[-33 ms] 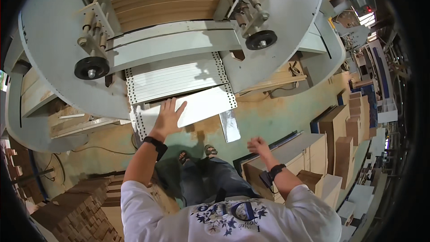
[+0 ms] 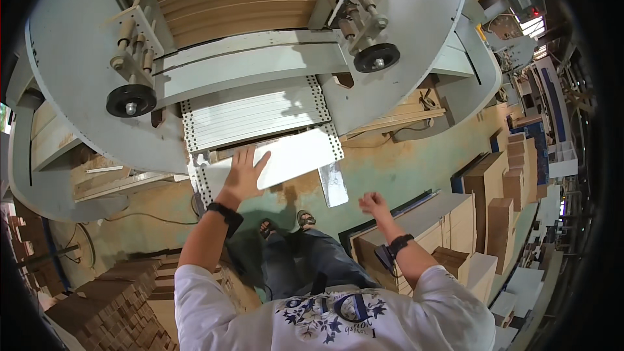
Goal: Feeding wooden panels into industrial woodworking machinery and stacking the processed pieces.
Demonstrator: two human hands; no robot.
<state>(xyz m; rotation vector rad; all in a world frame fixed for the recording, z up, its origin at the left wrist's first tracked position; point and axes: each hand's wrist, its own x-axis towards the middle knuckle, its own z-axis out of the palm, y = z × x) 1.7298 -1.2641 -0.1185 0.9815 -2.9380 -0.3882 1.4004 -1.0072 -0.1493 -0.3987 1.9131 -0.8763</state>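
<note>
**Left hand (image 2: pixel 242 175) on the white panel (image 2: pixel 299 158)**

Fingers spread, gripping nothing, it rests on the panel's left part. The panel's long axis runs rightward and slightly away, along the slatted surface's (image 2: pixel 260 119) near side. The right hand (image 2: pixel 374 206) hangs apart, loosely curled, visibly empty.

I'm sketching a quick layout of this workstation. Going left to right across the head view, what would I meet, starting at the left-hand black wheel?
Left-hand black wheel, left hand, sandalled right foot, pale metal strip, right hand, brown box-like stacks.
</note>
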